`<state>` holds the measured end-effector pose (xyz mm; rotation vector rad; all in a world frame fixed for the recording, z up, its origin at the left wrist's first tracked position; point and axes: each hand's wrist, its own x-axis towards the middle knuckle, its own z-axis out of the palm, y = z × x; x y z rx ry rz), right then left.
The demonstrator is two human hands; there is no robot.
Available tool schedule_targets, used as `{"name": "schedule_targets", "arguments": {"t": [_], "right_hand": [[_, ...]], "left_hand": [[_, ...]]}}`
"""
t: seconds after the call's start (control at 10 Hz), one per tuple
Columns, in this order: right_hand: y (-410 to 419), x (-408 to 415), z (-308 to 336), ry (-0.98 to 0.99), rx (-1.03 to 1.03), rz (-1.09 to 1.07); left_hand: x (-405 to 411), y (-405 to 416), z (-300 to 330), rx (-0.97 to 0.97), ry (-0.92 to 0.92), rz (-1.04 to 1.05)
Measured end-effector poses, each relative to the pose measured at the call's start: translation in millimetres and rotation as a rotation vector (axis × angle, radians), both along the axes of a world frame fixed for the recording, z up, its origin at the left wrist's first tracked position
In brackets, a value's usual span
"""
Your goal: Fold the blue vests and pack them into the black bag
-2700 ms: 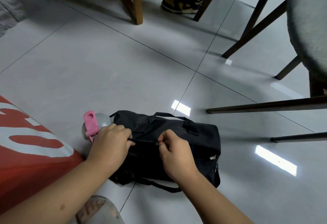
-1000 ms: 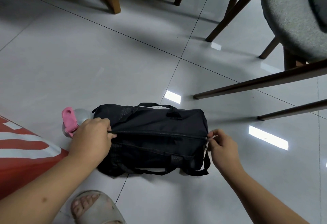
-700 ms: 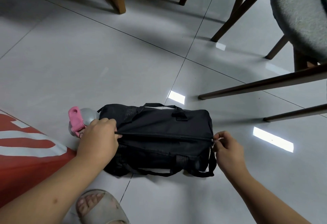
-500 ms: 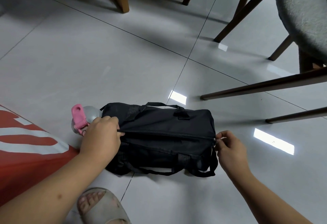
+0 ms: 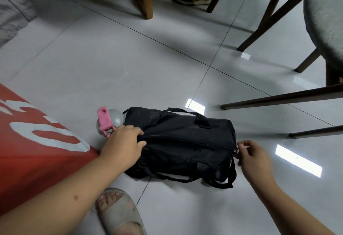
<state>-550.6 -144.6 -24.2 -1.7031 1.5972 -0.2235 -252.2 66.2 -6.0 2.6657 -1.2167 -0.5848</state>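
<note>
my left hand has its fingers curled, gripping the left end of the black bag, which lies zipped on the floor. my right hand sits at the bag's right end, its fingers loosely curled by the zipper pull; i cannot tell whether they pinch it.

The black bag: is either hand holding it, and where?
The left hand grips the black bag at its left end, beside the zipper line. The right hand is by the zipper pull; contact unclear.
</note>
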Motion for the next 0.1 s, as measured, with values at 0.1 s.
{"name": "schedule_targets", "arguments": {"t": [0.1], "right_hand": [[1.1,10.7,22.9,-0.034,-0.019,0.042]], "left_hand": [[-6.7,3.8,25.0,-0.127,0.201,0.12]]}}
